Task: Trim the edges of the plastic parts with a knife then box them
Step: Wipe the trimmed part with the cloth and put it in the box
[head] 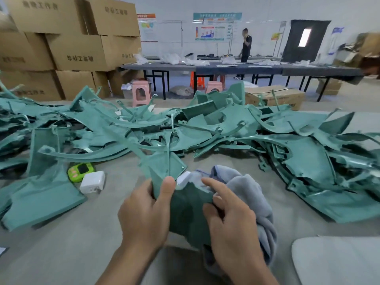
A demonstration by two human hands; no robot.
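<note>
Along the far left edge of the grey surface (82,243) lies the start of a tangled heap of teal moulded plastic parts (226,128), which runs the whole width toward the far right corner. Near the left edge one flat teal plastic panel (41,200) lies on its own. Just beside it sit a small bright green gadget (80,171) and a white square charger block (92,182), touching each other.

At the middle of the near edge my left grip (144,214) is clamped on the curved teal plastic part (185,212), thumb pressed on its front face and fingers behind. The part is matte and darker in its lower, bowed portion. Its upper portion is a paler, flat wedge with a thin raised rib down it and a small hole at one corner, reaching up to the heap.

My right grip (232,223) holds the part's right edge with curled fingers, the forefinger stretched along the top rim. I cannot tell whether it also holds a blade. A crumpled grey cloth (253,194) lies under and to the right of that grip.

At the near right corner rests a pale grey rounded panel (337,262).
</note>
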